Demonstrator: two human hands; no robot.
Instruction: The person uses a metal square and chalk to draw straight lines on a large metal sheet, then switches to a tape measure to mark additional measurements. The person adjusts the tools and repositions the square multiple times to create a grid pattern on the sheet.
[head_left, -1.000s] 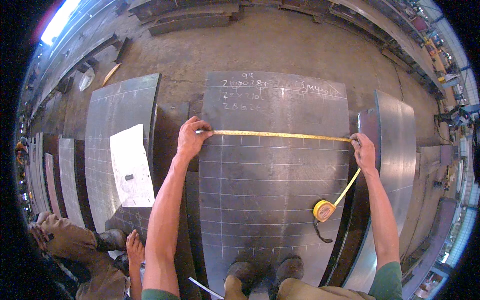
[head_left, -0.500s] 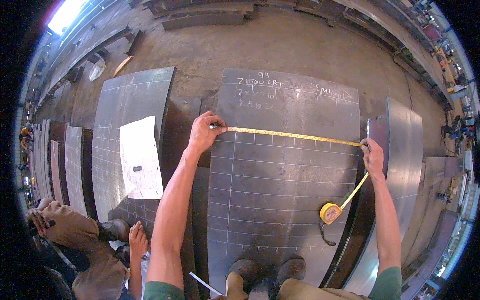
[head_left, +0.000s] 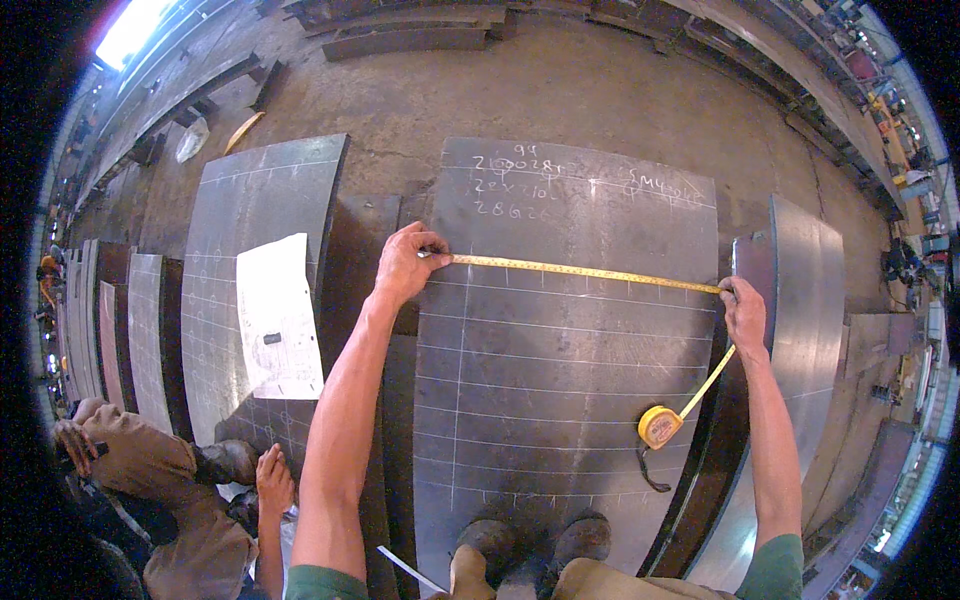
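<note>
A yellow tape measure (head_left: 660, 427) lies on the dark steel plate (head_left: 560, 350), its black wrist strap hanging loose. The yellow blade (head_left: 590, 273) runs taut across the plate, just above a row of ruled white lines. At the plate's left edge, my left hand (head_left: 407, 265) pinches the blade's end; a small pale-tipped thing also shows between its fingers, too small to name. My right hand (head_left: 745, 312) grips the blade at the right edge, where it bends back down to the case. Chalk-like writing marks the plate's far end.
A lined steel plate (head_left: 262, 185) on the left bears a white paper sheet (head_left: 275, 345) with a small dark block on it. Another person's hand (head_left: 274, 482) rests near that plate. A bare plate (head_left: 805, 300) stands to the right. My boots (head_left: 583, 540) are on the middle plate.
Both hands keep the blade stretched in the same place. The view has shifted very slightly; otherwise nothing has visibly moved.
</note>
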